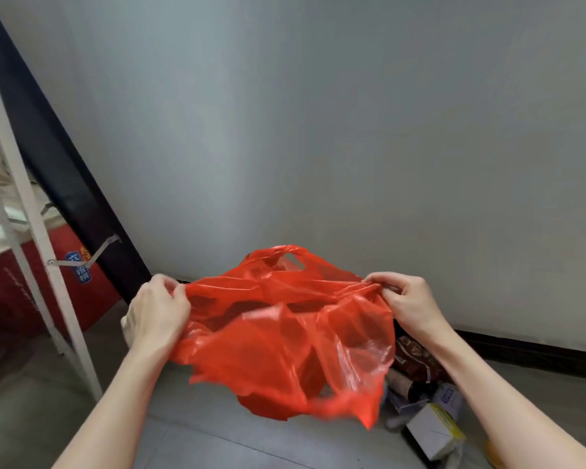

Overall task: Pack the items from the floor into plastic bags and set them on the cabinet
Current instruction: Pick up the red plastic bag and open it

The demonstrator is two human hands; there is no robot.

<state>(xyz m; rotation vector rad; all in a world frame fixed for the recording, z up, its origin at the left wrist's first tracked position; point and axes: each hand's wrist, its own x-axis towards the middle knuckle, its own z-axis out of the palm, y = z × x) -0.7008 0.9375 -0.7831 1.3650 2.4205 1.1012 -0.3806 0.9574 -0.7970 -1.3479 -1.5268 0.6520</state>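
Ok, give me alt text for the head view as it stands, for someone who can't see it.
Two bare hands, left hand and right hand, each grip an edge of a red plastic bag, stretching it above a grey floor. Small boxes and packets lie below right, near a pale wall.

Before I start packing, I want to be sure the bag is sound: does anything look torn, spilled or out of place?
No tear shows in the red plastic bag, which both hands pinch and stretch apart; motion blurs its lower edge. The only untidy spot is the heap of items on the floor, with a white box lying tilted.
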